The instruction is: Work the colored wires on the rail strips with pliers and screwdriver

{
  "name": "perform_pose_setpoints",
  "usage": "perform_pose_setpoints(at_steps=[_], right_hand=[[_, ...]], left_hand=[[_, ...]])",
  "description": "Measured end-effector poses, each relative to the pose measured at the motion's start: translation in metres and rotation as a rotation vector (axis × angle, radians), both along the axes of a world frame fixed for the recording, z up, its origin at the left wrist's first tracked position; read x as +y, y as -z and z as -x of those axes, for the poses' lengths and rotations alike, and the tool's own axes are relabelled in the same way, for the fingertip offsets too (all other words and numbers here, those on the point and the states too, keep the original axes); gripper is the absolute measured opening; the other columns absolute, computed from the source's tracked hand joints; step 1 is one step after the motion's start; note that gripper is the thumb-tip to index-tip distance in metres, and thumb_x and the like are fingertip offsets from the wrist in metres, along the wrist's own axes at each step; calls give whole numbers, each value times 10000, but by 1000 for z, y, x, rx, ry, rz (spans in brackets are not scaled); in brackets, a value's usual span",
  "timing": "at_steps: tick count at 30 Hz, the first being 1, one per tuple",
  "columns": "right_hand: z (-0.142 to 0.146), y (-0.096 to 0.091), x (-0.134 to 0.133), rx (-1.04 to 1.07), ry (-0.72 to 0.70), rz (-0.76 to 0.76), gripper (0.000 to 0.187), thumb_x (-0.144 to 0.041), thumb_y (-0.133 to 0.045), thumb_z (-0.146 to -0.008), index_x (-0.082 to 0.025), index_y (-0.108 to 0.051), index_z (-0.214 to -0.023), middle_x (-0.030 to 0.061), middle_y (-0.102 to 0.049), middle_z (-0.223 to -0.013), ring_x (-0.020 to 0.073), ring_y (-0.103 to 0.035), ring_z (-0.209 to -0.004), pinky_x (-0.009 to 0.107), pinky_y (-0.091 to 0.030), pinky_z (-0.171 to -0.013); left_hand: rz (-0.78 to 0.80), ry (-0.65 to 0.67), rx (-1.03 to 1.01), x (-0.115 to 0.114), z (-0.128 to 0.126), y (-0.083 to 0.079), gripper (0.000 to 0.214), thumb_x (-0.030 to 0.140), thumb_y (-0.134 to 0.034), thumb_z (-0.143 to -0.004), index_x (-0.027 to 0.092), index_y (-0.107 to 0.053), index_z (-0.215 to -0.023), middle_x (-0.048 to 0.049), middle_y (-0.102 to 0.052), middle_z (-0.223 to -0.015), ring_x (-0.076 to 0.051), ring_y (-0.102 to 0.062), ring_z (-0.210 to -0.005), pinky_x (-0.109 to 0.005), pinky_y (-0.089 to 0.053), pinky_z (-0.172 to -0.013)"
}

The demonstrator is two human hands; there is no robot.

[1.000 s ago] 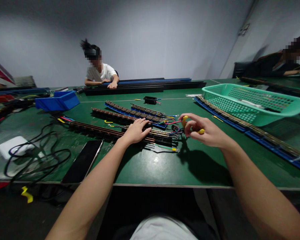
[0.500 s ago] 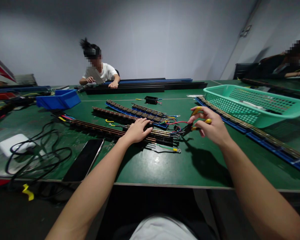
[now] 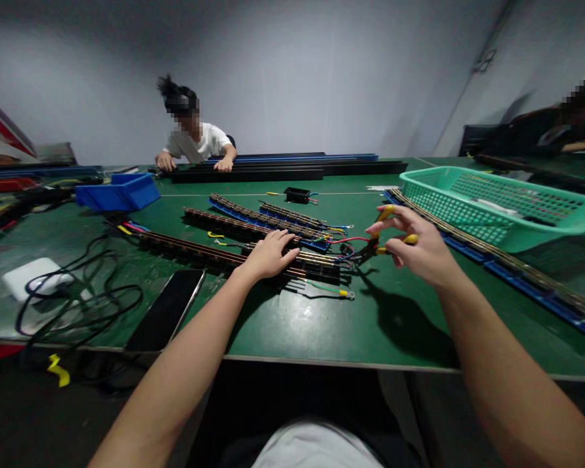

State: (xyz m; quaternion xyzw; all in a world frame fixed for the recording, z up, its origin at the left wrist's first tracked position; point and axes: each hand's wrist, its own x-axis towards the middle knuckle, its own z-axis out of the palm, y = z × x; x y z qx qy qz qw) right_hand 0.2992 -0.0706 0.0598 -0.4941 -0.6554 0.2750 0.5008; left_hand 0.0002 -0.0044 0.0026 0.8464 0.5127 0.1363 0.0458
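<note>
My left hand (image 3: 270, 255) lies with fingers stretched across a black track-like strip with copper rails (image 3: 195, 248), pressing on it from above. In my right hand (image 3: 422, 244) is a pair of pliers with yellow handles (image 3: 386, 213), the handles spread apart. The dark jaws are at the strip's right end, among red and blue wires (image 3: 353, 240); whether they grip a wire I cannot tell. A green wire with a yellow sleeve and ring terminal (image 3: 344, 293) lies in front. Behind my left hand are shorter strips on blue bases (image 3: 238, 213).
A green basket (image 3: 507, 224) and a long blue-based strip (image 3: 517, 273) lie on the right. To the left are a phone (image 3: 166, 311), a white charger with black cable (image 3: 36, 279) and a blue bin (image 3: 121, 193). A co-worker (image 3: 195, 140) sits opposite behind long black profiles (image 3: 283, 174).
The pliers' handles have tilted slightly more upright in my right hand. My left hand stays on the strip. The co-worker opposite has lowered one hand to the table.
</note>
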Motion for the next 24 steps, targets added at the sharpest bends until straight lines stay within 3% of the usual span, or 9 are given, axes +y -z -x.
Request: perform_pose_setpoints(at_steps=[7,14,24], right_hand=[[1,-4,0,290,53,-62,555,-167,-642,-607,-230,-608,-1157,34,-744,-944,78,-449,-393,210,-332,-285],[0,-4,1,405,100,-149,466,-132,-623,-617,-235,-656,-1071,15,-739,-855,84,-425,-382,207,-280,-271],[8,5,3,202,134,-248,525,-174,-664,-681,-238,-536,-1186,35,-716,-1003,100,-504,-449,240,-402,-321]], left_hand=[[-13,-5,5,0,0,0,521,520,-409,-986,243,-503,-1418,-93,-443,-1545,-264,-350,-1452,-495,-325,-1166],[-3,-6,8,1,1,2,535,512,-418,-985,219,-496,-1426,-109,-427,-1555,-277,-338,-1460,-510,-323,-1166],[-18,1,7,1,0,1,541,503,-423,-985,193,-507,-1420,-123,-449,-1536,-270,-355,-1450,-480,-315,-1175]])
